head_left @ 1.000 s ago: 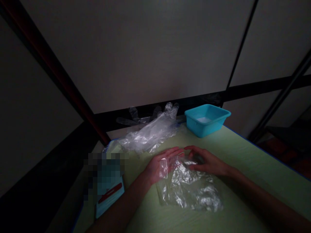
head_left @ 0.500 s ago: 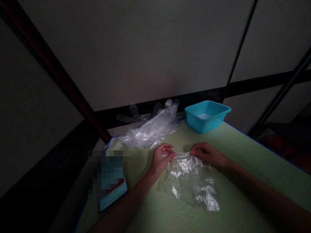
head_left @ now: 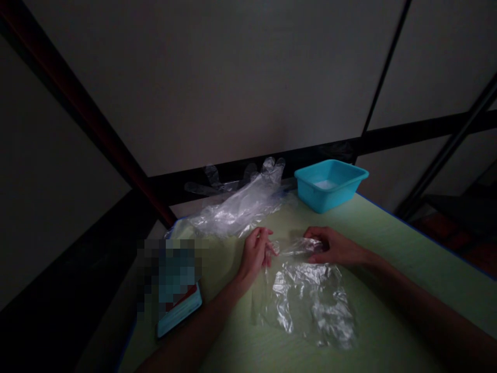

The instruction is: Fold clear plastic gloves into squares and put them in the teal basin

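Note:
A clear, crinkled plastic sheet or glove lies on the green table, its far edge raised between my hands. My left hand is at that edge on the left, its fingers bent around the thin film. On the right, my right hand has its fingers and thumb curled about a bunched part of the same plastic. Beyond my hands rests a pile of clear plastic gloves, with several glove fingers sticking up over the table's far edge.
A turquoise basin stands at the table's far right corner, with something pale inside. At the left edge lies a light blue, flat object, partly pixelated. A panelled wall rises behind the table.
Both hands have changed their hold along the plastic's edge; my right hand's fingers and thumb are further apart. The plastic's near part has spread slightly towards me.

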A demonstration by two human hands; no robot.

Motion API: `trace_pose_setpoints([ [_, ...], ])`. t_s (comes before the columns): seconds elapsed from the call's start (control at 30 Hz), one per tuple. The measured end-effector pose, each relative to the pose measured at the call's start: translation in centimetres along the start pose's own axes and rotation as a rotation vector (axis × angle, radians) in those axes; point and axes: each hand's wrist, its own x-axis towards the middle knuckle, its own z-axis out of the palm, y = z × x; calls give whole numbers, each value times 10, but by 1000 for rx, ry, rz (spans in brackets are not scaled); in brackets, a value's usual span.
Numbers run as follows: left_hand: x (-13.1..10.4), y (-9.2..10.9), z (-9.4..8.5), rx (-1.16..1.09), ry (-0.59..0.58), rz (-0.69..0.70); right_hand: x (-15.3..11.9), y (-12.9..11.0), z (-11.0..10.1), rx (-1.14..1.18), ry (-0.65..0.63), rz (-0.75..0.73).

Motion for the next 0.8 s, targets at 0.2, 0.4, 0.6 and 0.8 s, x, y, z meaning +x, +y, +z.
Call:
trace_pose_setpoints([
  [0.2,3,-1,-4,161,-150,12,2,5,-3,-99,32,22],
  [0.4,19,5,-19,270,-28,90,7,9,-6,-218,196,-12],
  [0.6,-3,60,-29,512,157,587,-11,-15,-10,-582,641,-582],
  [0.8,-42,106,-39,712,-54,1115,-47,-44,-16,-917,783,-927],
])
